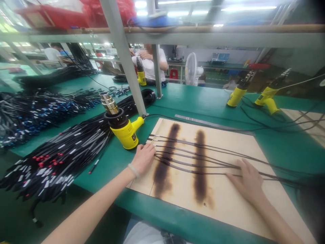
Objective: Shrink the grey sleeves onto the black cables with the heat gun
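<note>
A wooden board [223,200] with two dark scorch stripes lies on the green bench. Several thin dark cables [198,159] run side by side across it. My left hand [144,157] is curled at the board's left edge, its fingers closed over the cable ends. My right hand [247,179] lies flat on the cables at the board's right part, fingers stretched out. A yellow heat gun [124,130] stands upright just left of the board, nozzle up, close to my left hand.
A big heap of black cables [63,156] fills the bench to the left. Two more yellow heat guns [237,95] stand at the back right. A grey frame post [127,64] rises behind the board. A person [148,62] works at the far bench beside a white fan [191,69].
</note>
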### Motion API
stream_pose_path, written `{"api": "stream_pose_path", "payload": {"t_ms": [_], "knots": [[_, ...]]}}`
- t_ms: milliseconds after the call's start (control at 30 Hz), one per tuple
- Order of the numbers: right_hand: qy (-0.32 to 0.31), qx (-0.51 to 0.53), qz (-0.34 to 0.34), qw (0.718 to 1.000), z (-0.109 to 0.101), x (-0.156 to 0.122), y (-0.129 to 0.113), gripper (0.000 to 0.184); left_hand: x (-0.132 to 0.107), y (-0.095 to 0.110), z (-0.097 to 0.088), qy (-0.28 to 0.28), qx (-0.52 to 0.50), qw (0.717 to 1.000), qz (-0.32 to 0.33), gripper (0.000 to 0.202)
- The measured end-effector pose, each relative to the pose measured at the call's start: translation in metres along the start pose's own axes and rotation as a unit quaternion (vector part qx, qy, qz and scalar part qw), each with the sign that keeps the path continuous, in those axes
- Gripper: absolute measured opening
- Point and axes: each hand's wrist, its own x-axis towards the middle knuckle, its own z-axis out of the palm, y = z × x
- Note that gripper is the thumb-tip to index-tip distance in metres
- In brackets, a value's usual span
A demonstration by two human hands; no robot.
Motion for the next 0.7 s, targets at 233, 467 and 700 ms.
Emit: {"api": "stream_pose_path", "payload": {"t_ms": [233,467,700], "knots": [[-0.033,0.004,0.038,0.999,0.003,0.019,-0.008,0.068,0.017,-0.003,0.0,-0.022,0.013,1.0,-0.017,0.016],[-0.047,-0.01,0.049,0.998,0.015,0.035,-0.011,0.066,0.038,-0.005,0.019,-0.067,0.051,0.996,-0.005,0.023],[-0.045,-0.025,0.04,0.998,0.029,0.035,-0.004,0.068,0.04,-0.006,0.009,-0.032,0.024,0.999,-0.037,0.021]]}}
